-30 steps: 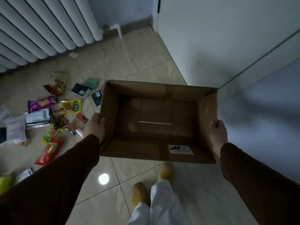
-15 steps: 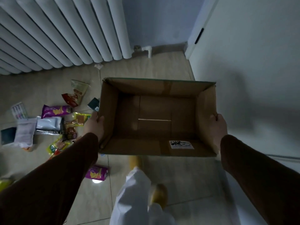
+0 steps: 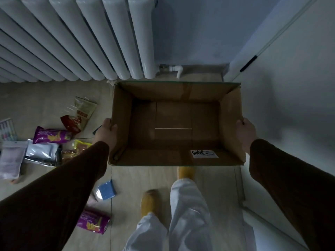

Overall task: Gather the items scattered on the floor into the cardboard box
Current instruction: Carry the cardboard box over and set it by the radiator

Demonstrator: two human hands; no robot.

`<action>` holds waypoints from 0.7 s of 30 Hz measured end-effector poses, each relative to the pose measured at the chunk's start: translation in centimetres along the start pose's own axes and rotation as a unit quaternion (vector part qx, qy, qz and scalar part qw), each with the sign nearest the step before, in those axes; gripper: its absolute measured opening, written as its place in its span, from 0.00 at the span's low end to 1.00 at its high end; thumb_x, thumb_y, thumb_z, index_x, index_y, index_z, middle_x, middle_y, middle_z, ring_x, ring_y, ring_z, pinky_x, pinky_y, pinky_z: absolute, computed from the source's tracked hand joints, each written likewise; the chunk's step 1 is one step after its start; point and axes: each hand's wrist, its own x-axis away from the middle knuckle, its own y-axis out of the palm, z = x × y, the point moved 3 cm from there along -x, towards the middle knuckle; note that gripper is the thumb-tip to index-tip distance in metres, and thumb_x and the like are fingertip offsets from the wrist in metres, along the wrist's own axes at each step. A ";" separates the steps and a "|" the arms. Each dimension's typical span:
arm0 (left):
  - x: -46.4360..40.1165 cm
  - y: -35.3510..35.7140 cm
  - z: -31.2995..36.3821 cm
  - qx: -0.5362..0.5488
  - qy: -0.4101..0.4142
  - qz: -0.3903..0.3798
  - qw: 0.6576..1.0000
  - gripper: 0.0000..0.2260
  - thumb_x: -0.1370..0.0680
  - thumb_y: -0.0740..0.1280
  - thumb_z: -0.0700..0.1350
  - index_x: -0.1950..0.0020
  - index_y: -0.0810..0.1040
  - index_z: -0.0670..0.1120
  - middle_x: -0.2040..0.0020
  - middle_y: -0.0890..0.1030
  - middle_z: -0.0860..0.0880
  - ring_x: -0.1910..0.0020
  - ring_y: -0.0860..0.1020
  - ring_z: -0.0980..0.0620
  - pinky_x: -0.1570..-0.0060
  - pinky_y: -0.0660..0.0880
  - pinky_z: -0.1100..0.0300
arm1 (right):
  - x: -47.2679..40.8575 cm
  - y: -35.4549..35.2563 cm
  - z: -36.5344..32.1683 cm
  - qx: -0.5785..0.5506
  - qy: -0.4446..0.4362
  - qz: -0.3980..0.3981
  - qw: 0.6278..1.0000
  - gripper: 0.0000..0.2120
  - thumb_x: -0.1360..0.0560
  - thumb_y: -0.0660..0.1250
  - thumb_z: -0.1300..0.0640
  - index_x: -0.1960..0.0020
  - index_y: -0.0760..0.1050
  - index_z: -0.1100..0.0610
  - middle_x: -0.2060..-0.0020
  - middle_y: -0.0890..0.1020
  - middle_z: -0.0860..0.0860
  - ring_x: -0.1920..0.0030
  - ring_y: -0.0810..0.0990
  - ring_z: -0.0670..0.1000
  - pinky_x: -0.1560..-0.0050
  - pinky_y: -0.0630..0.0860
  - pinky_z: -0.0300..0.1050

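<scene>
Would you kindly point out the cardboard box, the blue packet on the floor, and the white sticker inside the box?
cardboard box (image 3: pixel 174 91): head view, on its far inner wall.
blue packet (image 3: pixel 107 190): head view, on its top face.
white sticker (image 3: pixel 204 153): head view, on its printed middle.

White label (image 3: pixel 204 153) with black marks on inner near wall of cardboard box (image 3: pixel 231 113), toward right corner: unreadable. Print on snack packets (image 3: pixel 52 136) too blurred to read.

Left hand (image 3: pixel 106 134) and right hand (image 3: pixel 244 133) grip cardboard box (image 3: pixel 174 158).
</scene>
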 end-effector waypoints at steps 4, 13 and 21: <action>-4.9 1.9 2.7 -0.003 -0.023 -0.003 1.000 0.11 0.17 0.60 0.47 0.36 0.72 0.46 0.50 0.78 0.44 0.56 0.76 0.45 0.57 0.70 0.54 | -6.4 1.2 -2.8 0.017 0.010 -0.009 1.000 0.24 0.14 0.52 0.52 0.20 0.61 0.56 0.23 0.68 0.55 0.24 0.67 0.59 0.23 0.63 0.57; -13.7 8.1 5.1 0.015 -0.054 0.002 0.998 0.11 0.17 0.62 0.44 0.35 0.74 0.46 0.47 0.78 0.44 0.53 0.77 0.47 0.54 0.75 0.51 | -18.9 5.0 -6.1 0.080 0.002 -0.027 0.996 0.21 0.13 0.53 0.55 0.25 0.66 0.64 0.27 0.71 0.63 0.28 0.71 0.65 0.27 0.67 0.57; -19.8 11.1 3.2 0.045 -0.075 0.017 0.996 0.16 0.17 0.62 0.41 0.29 0.71 0.42 0.38 0.78 0.38 0.46 0.77 0.42 0.52 0.73 0.52 | -24.1 10.5 -6.5 0.066 -0.028 -0.049 0.996 0.21 0.14 0.54 0.54 0.21 0.64 0.54 0.26 0.72 0.57 0.28 0.71 0.59 0.31 0.66 0.48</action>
